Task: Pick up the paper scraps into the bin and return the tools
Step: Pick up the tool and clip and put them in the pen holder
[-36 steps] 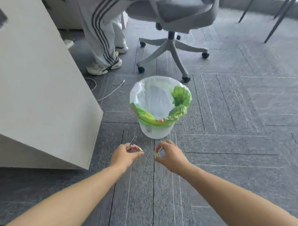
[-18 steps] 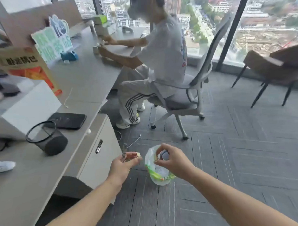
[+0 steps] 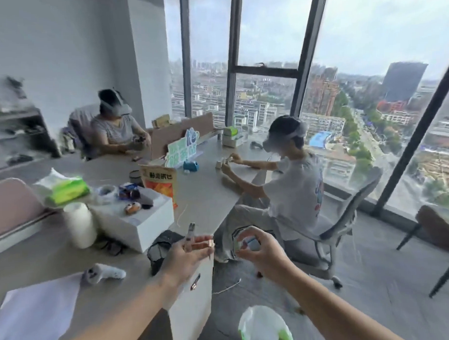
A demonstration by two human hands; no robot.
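My left hand (image 3: 188, 256) is raised over the desk corner, shut on a slim metal tool (image 3: 191, 230) that sticks up from the fingers. A small tan paper scrap (image 3: 208, 244) is pinched at its fingertips. To its right, my right hand (image 3: 263, 251) curls around a small pale scrap (image 3: 243, 243), which is blurred. The bin (image 3: 264, 326), lined with a white and green bag, stands on the floor below my right forearm. A black mesh pen holder (image 3: 158, 248) sits on the desk just left of my left hand.
On the desk (image 3: 206, 196) are a white sheet of paper (image 3: 37, 316), a white controller (image 3: 105, 272), a white bottle (image 3: 80, 225) and a white box (image 3: 136, 223). A person sits on an office chair (image 3: 342, 224) close ahead; another sits farther back.
My view has swung up from the floor and bin to the desk and windows. Both hands have risen from beside the bin to desk height, still holding the tool and scraps.
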